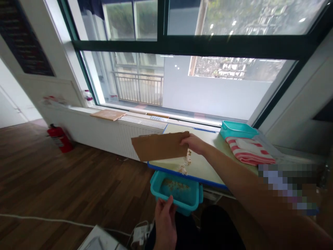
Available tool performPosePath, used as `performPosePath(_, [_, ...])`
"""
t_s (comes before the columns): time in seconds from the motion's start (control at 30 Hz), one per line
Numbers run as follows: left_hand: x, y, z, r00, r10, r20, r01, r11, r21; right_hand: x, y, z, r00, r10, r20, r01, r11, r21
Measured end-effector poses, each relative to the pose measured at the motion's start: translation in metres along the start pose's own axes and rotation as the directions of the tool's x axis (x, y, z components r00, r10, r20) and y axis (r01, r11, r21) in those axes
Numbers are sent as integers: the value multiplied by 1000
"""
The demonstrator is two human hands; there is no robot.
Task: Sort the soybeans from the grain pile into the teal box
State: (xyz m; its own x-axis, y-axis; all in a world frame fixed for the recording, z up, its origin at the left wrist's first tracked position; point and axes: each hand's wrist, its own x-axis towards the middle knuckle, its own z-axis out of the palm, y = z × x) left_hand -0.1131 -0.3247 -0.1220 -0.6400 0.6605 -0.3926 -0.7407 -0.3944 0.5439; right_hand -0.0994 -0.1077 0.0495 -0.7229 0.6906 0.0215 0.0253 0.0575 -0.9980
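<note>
My right hand [193, 143] grips one end of a flat piece of brown cardboard [160, 146], held out over the table's left part. Below its edge, a strip of pale and brown crumbs [185, 167] lies on the cream tabletop [205, 163], running toward the blue front edge. My left hand [166, 217] holds the near rim of a turquoise plastic basin [179, 199], thumb on top, fingers partly hidden below. The basin sits just under the table edge, with small brownish bits scattered on its bottom.
Another turquoise basin [238, 129] and a folded red-and-white striped towel [249, 151] sit at the table's right. Behind is a window ledge; a wooden board [108, 115] rests on the radiator [130, 133]. A red fire extinguisher [59, 138] stands left. A white cable [52, 219] crosses the floor.
</note>
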Motion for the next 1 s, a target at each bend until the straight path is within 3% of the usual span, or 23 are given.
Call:
performPosePath(0.1, [4,-5,-6,999,-44,-32,45,999,20,11,-3,-12,1000,0,30,6,981,-193])
performPosePath(0.27, [8,0,-4,996,-81,-36,83,995,62,20,-18,-24,991,-4,134,46,949,-313])
performPosePath(0.47, [9,1,-1,993,-101,-60,106,991,77,24,-43,-30,963,109,248,66,793,-606])
performPosePath(0.57, [8,-3,-3,994,-107,-29,108,992,67,19,-59,-28,949,113,296,137,694,-707])
performPosePath(0.7, [8,-2,-1,997,-77,-31,79,994,72,-7,-87,-31,959,25,284,229,525,-819])
performPosePath(0.8, [9,2,-1,999,-50,-4,50,996,67,-42,-104,-45,968,-41,247,235,497,-835])
performPosePath(0.9, [8,4,-4,999,-33,12,32,998,52,-78,-106,-68,979,-130,156,199,463,-864])
performPosePath(1.0, [6,7,-7,1000,-24,13,23,999,38,-101,-96,-83,962,-267,58,165,401,-901])
